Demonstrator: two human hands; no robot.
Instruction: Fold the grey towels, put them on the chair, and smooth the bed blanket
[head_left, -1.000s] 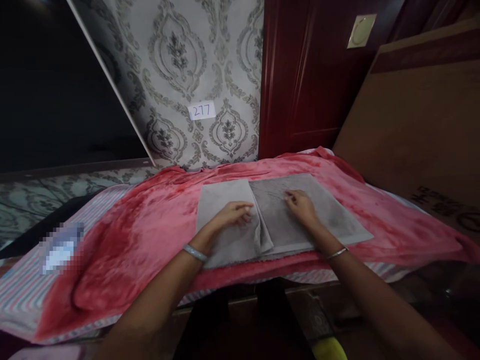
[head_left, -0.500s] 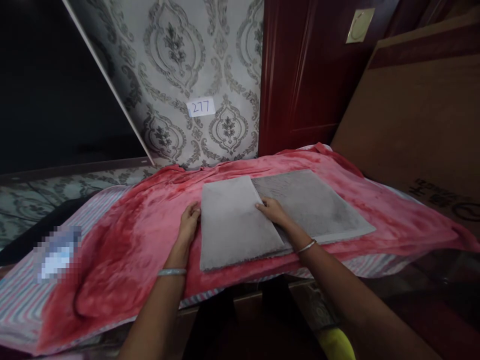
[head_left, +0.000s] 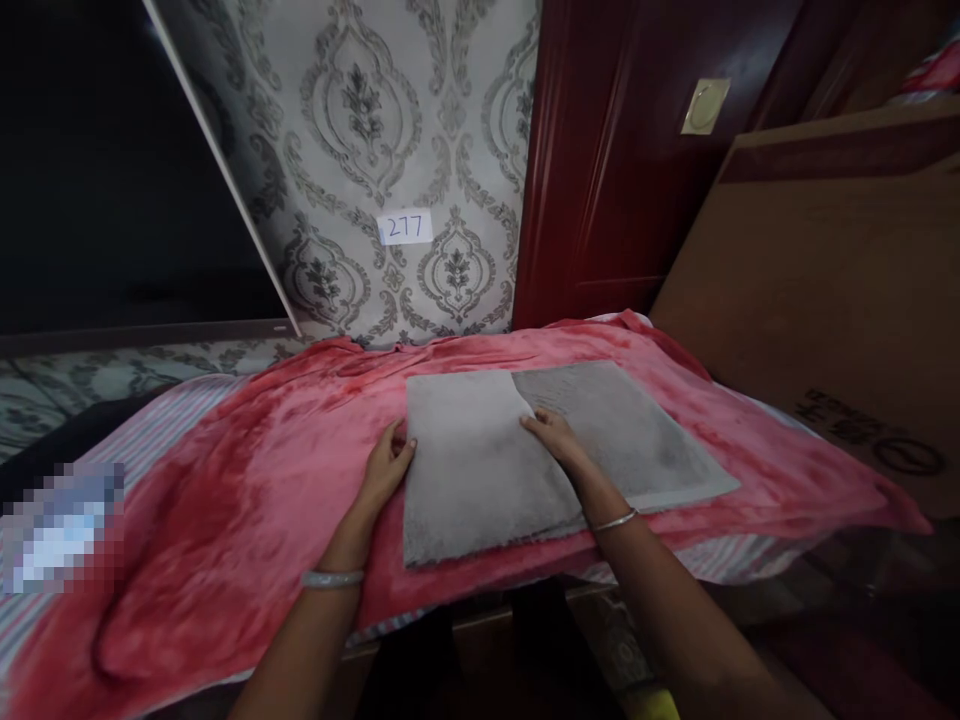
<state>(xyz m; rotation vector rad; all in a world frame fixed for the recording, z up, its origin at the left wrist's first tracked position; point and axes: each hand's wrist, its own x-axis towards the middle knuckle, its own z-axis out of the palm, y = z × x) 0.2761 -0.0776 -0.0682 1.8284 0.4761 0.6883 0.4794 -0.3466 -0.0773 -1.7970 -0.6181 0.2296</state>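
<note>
A grey plush mat (head_left: 476, 480) lies on the red blanket (head_left: 300, 440), its left part folded over towards the right. The right part (head_left: 637, 425) lies flat, with a pale strip along its lower edge. My right hand (head_left: 553, 435) pinches the free edge of the folded flap, thumb on top, fingers partly hidden. Beside the fold on the left is my left hand (head_left: 388, 462), its thumb touching the mat's edge and its fingers loosely bent and apart from the thumb.
Striped cloth (head_left: 142, 430) shows under the blanket. A dark screen (head_left: 127, 180) stands at the left, a large cardboard box (head_left: 825, 270) leans at the right. Behind are patterned wallpaper with a paper marked 277 (head_left: 406, 227) and a dark red door (head_left: 592, 170).
My right hand has shifted slightly right with the flap's edge, which now curves under it. My left thumb has spread onto the mat's left edge. The view has tilted slightly up.
</note>
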